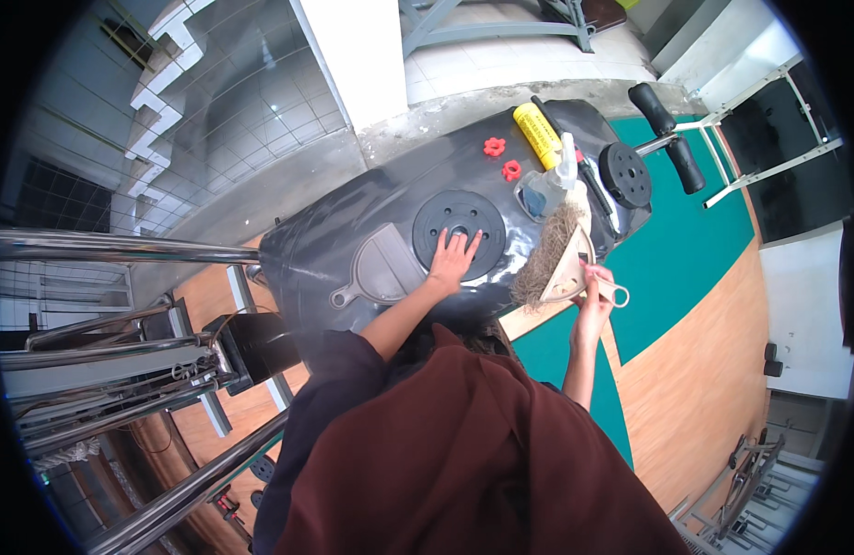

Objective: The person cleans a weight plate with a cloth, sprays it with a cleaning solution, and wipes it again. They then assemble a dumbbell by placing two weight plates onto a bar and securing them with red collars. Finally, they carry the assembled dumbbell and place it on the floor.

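Observation:
My left hand (455,262) lies with fingers spread on a black round weight plate (433,215), which rests flat on a black padded surface (325,217). In my right hand (593,294) is a beige hand brush (566,277) with shaggy brown bristles, held near the right edge of the padding. A grey-beige dustpan (383,268) lies left of the plate. Beyond my hands are two red star-shaped nuts (494,146), a yellow cylindrical container (537,136), a clear spray bottle (541,194) with a white trigger head, and a black bar (591,180). Another black plate (624,174) is at the far right.
Shiny metal rails (122,246) and a black block (251,350) stand on the left. Black foam rollers (686,165) jut out at the right, over green matting (695,259) on a wooden floor (695,370). A white pillar (355,60) rises behind.

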Motion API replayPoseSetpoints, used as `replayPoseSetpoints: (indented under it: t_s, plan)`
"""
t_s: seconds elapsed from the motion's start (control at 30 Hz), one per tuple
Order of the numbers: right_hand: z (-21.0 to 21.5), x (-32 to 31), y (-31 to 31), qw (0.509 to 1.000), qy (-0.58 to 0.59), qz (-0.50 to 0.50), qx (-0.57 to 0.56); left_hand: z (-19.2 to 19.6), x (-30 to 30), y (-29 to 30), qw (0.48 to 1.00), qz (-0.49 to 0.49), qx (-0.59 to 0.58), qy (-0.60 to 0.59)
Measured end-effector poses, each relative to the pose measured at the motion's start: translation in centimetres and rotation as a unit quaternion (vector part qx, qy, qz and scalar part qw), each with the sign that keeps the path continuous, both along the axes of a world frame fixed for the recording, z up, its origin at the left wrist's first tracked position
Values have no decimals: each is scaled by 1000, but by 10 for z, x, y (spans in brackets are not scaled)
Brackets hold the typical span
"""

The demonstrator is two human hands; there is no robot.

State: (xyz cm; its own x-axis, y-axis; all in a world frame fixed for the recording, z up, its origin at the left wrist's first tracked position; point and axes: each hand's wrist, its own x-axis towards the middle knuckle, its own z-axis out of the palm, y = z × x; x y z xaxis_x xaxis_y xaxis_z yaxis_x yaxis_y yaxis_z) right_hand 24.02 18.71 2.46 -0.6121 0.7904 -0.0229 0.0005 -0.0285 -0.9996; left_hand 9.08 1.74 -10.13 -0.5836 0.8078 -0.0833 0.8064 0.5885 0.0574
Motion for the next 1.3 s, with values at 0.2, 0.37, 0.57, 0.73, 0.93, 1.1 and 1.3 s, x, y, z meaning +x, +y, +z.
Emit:
replayPoseSetpoints:
  t_s: [0.2,0.37,0.57,0.73,0.93,1.1,1.3]
  plan:
    - [-1,37,6,989,19,-122,-78,42,-19,8,991,2,3,-134]
    - [-6,45,14,982,26,-159,-99,87,-59,8,875,17,217,-432]
    - [-8,53,16,980,40,-158,-115,71,-74,-14,578,233,406,-669]
    - [-10,55,13,980,41,-148,-128,30,-92,-32,573,374,456,-569]
    - [-15,35,2,991,-37,-91,-91,-5,-105,-40,796,433,254,-337]
    - [-15,-22,-10,985,-25,125,119,3,-97,-19,888,332,224,-227]
    - [-10,-108,-23,836,-149,231,475,19,-105,-59,766,318,502,-246]
